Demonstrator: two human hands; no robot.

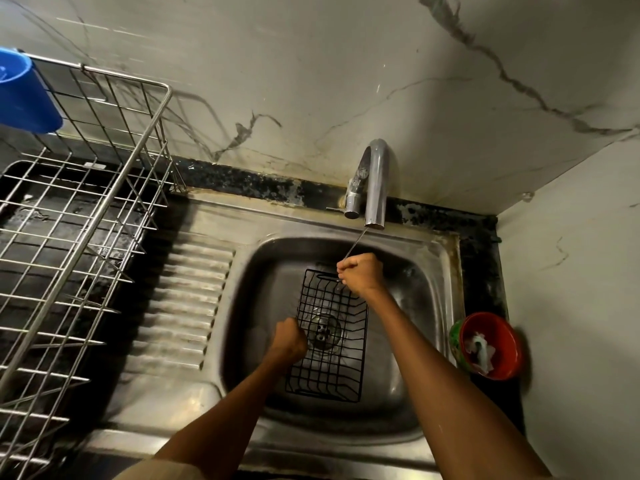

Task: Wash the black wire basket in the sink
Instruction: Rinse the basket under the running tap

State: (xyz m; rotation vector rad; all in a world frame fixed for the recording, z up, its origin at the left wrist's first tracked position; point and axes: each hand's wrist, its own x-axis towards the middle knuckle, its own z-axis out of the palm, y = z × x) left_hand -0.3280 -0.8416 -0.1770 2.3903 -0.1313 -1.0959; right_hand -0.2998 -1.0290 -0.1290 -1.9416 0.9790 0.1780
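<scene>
Head view: black wire basket point(330, 336) lying long axis near-far in sink point(429, 271).
Left hand point(288, 339): gripping its left rim.
Right hand point(360, 273): gripping its far-right corner under the water stream point(355, 244).

The wire basket point(329, 336) lies in the sink point(429, 271), over the drain point(322, 331), before the faucet point(372, 181). A dish rack point(79, 216) stands left of the sink, a bowl point(491, 344) right.

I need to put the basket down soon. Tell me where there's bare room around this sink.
The ribbed drainboard, between the silver dish rack and the sink basin, is bare. The basin is crowded: the black wire basket and both hands fill it. The right counter corner holds a red bowl.
</scene>
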